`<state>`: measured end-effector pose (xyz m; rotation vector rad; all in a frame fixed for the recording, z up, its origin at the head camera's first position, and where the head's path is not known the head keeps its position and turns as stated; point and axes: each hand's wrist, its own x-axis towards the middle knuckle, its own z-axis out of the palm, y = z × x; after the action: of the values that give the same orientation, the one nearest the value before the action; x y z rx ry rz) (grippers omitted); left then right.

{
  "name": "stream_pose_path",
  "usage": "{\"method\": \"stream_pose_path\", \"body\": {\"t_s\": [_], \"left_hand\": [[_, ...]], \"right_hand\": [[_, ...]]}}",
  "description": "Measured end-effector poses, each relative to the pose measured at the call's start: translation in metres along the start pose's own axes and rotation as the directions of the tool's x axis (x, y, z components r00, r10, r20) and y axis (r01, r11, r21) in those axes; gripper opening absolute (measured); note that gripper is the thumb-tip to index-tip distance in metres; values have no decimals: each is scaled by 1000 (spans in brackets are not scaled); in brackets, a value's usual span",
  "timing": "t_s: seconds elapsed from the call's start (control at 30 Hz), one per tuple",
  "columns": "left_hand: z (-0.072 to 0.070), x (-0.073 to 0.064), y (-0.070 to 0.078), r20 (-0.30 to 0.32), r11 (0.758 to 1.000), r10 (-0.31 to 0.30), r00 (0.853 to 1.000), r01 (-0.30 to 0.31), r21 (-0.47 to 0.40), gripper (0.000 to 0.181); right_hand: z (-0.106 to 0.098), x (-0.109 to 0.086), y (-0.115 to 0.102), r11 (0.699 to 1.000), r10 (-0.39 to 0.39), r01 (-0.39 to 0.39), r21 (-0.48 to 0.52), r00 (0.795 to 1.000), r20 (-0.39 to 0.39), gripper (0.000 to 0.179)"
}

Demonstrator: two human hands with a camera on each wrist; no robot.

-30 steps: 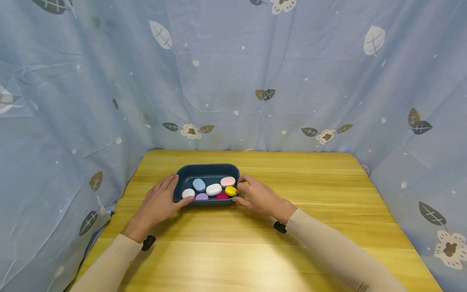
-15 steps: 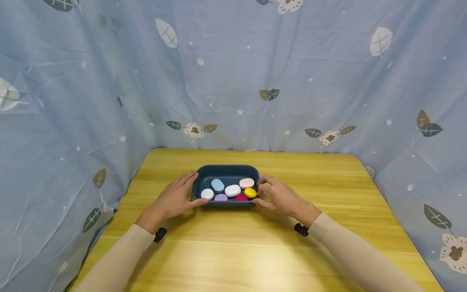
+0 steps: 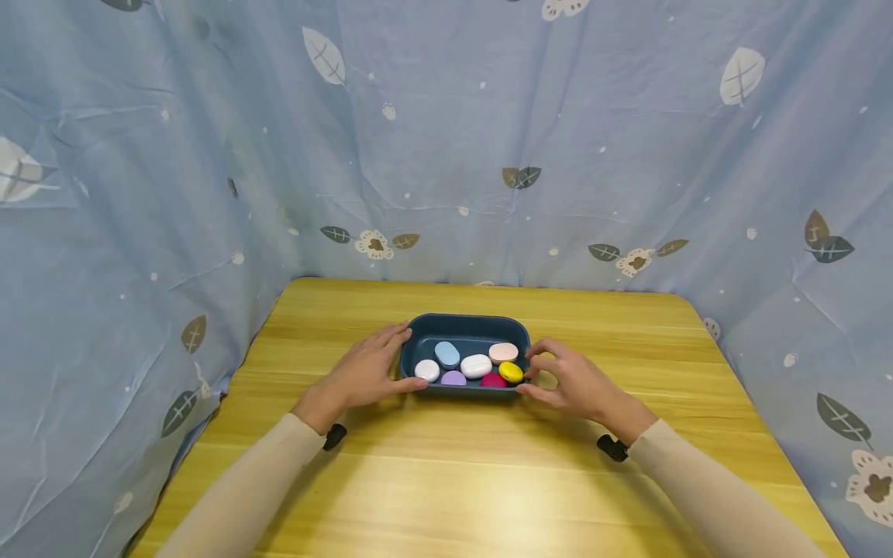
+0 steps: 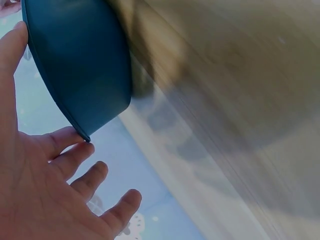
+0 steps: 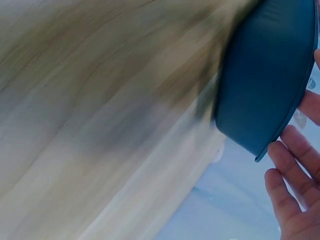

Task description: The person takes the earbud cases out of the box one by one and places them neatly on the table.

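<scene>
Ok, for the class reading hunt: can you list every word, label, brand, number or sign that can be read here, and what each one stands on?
There are none to read.
Cloth: printed leaves and flowers, no readable lettering.
Dark blue tray and its rounded pieces: no legible marks.
Black wrist devices: too small to tell.

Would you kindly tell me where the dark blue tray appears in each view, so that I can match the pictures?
Head: the dark blue tray is below the centre and slightly right, between the left hand and right hand.
Left wrist: upper left, outer wall showing, cut off by the top edge.
Right wrist: upper right, outer wall showing, also cut off at the top.
Shared landmark: the wood-grained tabletop.
</scene>
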<state>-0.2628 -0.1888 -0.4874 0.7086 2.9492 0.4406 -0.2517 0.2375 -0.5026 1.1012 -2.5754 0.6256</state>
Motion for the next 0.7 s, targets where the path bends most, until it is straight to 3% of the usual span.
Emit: {"method": "stream_pose_path", "body": {"t_s": [0.37,0.7], "left_hand": [[8,11,19,12,1000,4,1000,-4,15,120],[11,15,22,32,1000,-2,999,2,24,121]], "right_hand": [[-17,-13,15,1000,-1,2,-25,999,43,23],[-24,-10,21,998,-4,9,-55,996,94,23]]}}
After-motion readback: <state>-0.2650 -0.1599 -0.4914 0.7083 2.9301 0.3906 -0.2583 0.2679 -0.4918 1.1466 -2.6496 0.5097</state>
